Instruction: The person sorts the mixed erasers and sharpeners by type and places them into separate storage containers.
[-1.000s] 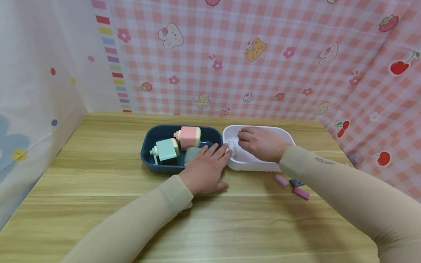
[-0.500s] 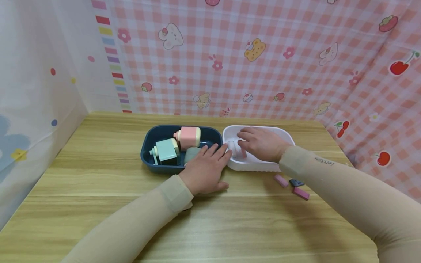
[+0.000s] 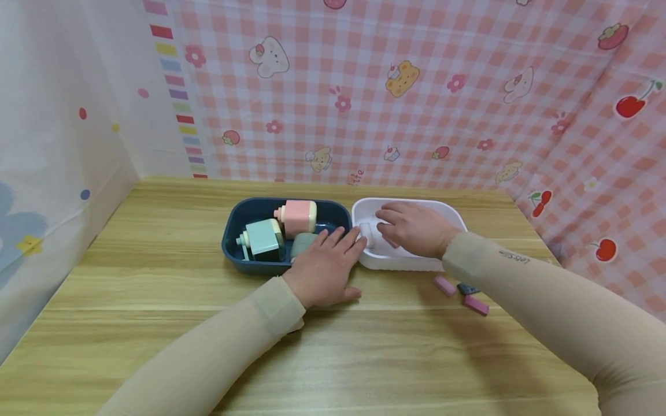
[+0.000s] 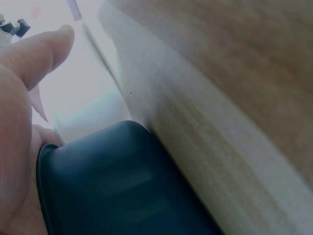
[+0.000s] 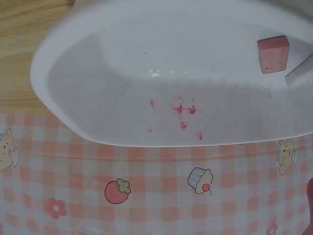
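My left hand [image 3: 329,270] lies with straight, spread fingers over the right end of a navy box [image 3: 227,237]; its fingertips reach the neighbouring white box [image 3: 406,264]. In the left wrist view the thumb [image 4: 46,54] sticks out beyond the navy box [image 4: 112,181]. My right hand [image 3: 416,227] is inside the white box, fingers loosely bent. Under it a small pink eraser-like block [image 3: 391,242] partly shows. In the right wrist view that pink block [image 5: 274,55] lies on the box floor beside a white block [image 5: 301,72], while only a bit of finger shows at the right edge.
Inside the navy box are a teal [image 3: 263,238] and a pink [image 3: 300,218] box-shaped piece with stepped knobs, plus a grey-green rounded piece [image 3: 303,244]. Two pink blocks [image 3: 444,285] [image 3: 476,305] and a dark piece [image 3: 468,288] lie on the table before the white box.
The pink block, hidden at first, came into view below my right fingers and has since tipped over towards the right, under the hand. My left hand has stayed still.
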`<action>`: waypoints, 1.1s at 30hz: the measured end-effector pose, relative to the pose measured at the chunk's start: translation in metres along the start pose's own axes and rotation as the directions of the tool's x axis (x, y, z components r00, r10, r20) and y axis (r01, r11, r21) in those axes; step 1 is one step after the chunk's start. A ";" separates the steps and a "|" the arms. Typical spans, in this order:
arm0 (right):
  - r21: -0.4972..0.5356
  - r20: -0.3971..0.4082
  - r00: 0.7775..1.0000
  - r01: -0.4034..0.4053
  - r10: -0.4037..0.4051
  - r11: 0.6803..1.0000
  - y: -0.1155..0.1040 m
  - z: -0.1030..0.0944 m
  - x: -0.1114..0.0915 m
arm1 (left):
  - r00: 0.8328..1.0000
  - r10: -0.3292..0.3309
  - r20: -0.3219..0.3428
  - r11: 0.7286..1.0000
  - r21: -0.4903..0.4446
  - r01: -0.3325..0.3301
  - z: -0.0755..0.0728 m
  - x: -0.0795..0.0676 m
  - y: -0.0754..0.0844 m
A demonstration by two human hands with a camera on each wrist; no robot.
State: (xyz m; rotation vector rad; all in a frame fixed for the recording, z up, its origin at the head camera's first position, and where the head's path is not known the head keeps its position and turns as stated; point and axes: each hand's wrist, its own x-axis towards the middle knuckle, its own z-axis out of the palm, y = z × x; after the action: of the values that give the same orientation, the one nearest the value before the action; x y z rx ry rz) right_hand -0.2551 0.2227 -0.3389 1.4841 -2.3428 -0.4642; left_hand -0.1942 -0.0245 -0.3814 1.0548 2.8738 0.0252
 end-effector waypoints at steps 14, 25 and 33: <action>0.052 0.023 0.995 -0.095 0.094 0.994 -0.002 -0.007 -0.013 | 1.000 0.001 0.002 1.000 -0.004 -0.001 0.000 0.000 0.000; 0.004 -0.040 0.996 -0.077 0.077 0.997 0.000 -0.007 -0.033 | 1.000 -0.001 0.007 1.000 0.002 0.001 0.001 0.001 -0.001; 0.053 -0.139 0.984 -0.104 0.110 0.993 -0.001 -0.009 -0.051 | 1.000 0.006 0.009 1.000 -0.004 -0.006 0.001 0.000 -0.001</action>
State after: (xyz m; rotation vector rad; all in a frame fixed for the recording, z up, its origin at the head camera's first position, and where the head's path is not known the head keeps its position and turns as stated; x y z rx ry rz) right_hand -0.2292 0.2679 -0.3361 1.3551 -2.3206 -0.2710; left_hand -0.1950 -0.0251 -0.3822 1.0607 2.8617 0.0261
